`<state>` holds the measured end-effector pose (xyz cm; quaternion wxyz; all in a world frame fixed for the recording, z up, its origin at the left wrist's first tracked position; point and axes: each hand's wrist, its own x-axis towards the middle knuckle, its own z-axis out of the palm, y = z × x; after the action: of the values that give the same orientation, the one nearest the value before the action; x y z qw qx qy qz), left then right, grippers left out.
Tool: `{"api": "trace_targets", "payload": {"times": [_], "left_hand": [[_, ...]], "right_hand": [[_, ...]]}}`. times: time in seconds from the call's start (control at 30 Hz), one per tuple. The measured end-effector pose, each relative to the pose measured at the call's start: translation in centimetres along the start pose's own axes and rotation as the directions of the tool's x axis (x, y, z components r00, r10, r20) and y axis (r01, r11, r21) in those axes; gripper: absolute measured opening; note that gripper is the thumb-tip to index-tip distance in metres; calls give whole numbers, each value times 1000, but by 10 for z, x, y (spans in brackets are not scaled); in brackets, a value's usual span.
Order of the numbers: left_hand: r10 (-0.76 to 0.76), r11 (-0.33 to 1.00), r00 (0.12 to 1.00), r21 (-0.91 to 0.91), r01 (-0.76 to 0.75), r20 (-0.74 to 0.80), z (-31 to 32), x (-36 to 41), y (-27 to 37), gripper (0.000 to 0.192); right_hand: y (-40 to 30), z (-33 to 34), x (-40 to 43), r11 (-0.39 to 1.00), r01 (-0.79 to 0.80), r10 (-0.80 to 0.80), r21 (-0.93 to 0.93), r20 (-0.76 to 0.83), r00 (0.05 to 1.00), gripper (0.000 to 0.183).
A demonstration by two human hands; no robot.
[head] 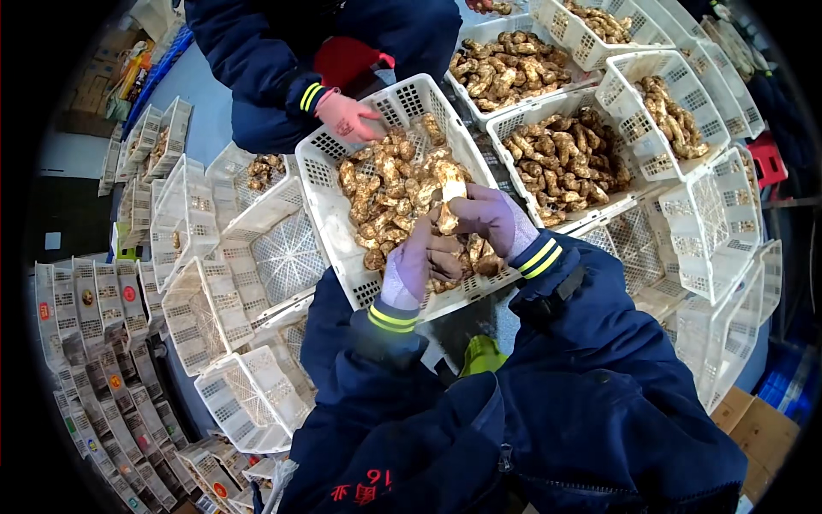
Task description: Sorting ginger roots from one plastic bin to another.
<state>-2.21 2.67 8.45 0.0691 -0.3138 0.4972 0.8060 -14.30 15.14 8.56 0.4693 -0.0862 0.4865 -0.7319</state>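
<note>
A pale-stemmed mushroom (451, 180), brown in patches and resembling a matsutake, stands nearly upright between my gloved hands. My right hand (491, 215), in a purple-grey glove, pinches it from the right with thumb and fingers. From the left, my left hand (417, 254) has its thumb side against the lower stem, its other fingers curled beneath. Both hands are over the near part of a white perforated plastic crate (327, 212), which holds a heap of similar mushrooms (385, 173). My hands hide some of the heap.
Across the crate, a co-worker's pink-gloved hand (350, 117) reaches over its far left corner. Mushroom-filled crates (507, 138) stand to the right. Other white crates (234, 257) crowd the left, with stacked crates (103, 360) beyond. A cardboard box (761, 437) is at lower right.
</note>
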Motion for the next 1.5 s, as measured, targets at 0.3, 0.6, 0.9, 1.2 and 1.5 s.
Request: {"api": "trace_targets", "payload": {"times": [0.3, 0.6, 0.9, 1.2, 1.5], "left_hand": [[-10, 987, 994, 156, 28, -113, -62, 18, 3, 58], [-43, 997, 986, 57, 53, -162, -63, 29, -12, 53], [332, 779, 938, 590, -214, -98, -73, 66, -23, 40], [339, -146, 941, 987, 64, -11, -30, 163, -32, 39], [159, -59, 970, 979, 198, -186, -32, 187, -28, 43]], "right_hand": [[-70, -79, 41, 887, -29, -22, -462, -105, 994, 24], [-48, -222, 145, 979, -190, 205, 79, -461, 863, 26], [-94, -127, 108, 969, 160, -207, -187, -270, 940, 34], [-49, -41, 18, 816, 213, -334, -537, -137, 933, 35], [-37, -40, 29, 702, 198, -270, -684, 2, 963, 36]]}}
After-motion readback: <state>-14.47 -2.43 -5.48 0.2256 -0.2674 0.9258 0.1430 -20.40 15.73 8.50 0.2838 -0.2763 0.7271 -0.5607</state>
